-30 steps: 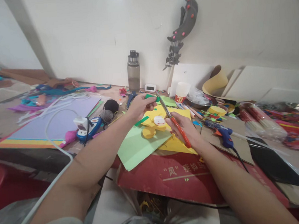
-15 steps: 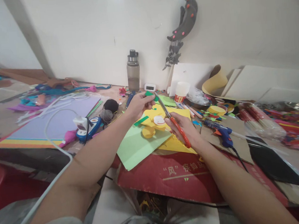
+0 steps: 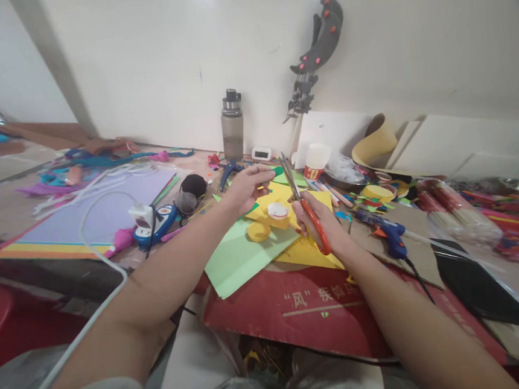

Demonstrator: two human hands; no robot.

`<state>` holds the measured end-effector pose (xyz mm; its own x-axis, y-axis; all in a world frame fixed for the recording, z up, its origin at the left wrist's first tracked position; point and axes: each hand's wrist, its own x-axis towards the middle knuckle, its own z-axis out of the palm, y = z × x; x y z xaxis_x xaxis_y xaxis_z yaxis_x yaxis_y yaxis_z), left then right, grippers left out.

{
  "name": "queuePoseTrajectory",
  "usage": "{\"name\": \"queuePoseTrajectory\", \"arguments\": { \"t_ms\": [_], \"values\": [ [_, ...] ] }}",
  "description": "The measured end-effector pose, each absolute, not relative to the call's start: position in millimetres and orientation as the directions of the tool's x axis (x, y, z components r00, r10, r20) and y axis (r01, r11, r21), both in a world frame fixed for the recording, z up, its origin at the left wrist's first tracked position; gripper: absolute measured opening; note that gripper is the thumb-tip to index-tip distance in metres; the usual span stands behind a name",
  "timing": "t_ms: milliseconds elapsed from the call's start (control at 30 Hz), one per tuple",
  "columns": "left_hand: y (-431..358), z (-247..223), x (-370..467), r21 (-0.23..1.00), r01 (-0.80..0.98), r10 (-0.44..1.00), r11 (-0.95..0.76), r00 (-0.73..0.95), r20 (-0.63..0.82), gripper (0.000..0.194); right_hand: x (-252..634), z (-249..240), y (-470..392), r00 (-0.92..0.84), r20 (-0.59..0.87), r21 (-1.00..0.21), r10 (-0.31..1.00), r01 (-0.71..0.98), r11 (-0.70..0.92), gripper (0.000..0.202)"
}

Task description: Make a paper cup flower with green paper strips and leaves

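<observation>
Between the fingertips of my left hand (image 3: 250,189) is a small piece of dark green paper (image 3: 278,171). My right hand (image 3: 316,220) grips red-handled scissors (image 3: 315,223), their blades pointing up and away, a little right of the green piece and apart from it. Below my hands lie yellow paper (image 3: 307,252) and a light green sheet (image 3: 236,263). On them rests a yellow paper figure with a white oval (image 3: 278,210) bearing a red line, and a round yellow part (image 3: 259,231) beside it.
A grey bottle (image 3: 232,127), a small digital clock (image 3: 262,153) and a paper cup (image 3: 316,160) stand by the wall. To the right lie a blue glue gun (image 3: 393,240) and a black flat object (image 3: 480,284). Leftward are a power strip (image 3: 156,228) and lilac paper (image 3: 92,209).
The scissor blades have come away from the green paper and point more upright. My left hand has turned and shifted slightly right and down, still pinching the piece.
</observation>
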<state>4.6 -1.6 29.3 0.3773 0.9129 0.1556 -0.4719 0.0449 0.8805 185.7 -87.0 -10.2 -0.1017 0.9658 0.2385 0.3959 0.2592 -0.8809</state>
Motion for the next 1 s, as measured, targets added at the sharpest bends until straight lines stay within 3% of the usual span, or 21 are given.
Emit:
{"name": "queuePoseTrajectory", "arguments": {
  "t_ms": [333, 567, 1000],
  "values": [
    [2.3, 27.3, 7.2, 0.877, -0.477, 0.944, 0.057, 0.311, 0.108, 0.013, 185.5, -6.8, -90.6, -0.117, 0.271, -0.832, 0.955, 0.472, 0.293, 0.047],
    [-1.0, 28.6, 6.1, 0.915, -0.394, 0.937, 0.089, 0.344, 0.057, 0.022, 184.1, -6.2, -91.1, -0.104, 0.269, -0.840, 0.958, 0.461, 0.286, 0.051],
    [-1.5, 29.0, 7.5, 0.879, -0.473, 0.936, 0.061, 0.333, 0.115, 0.023, 182.6, -2.4, -91.6, -0.105, 0.253, -0.841, 0.962, 0.467, 0.273, 0.045]
  ]
}}
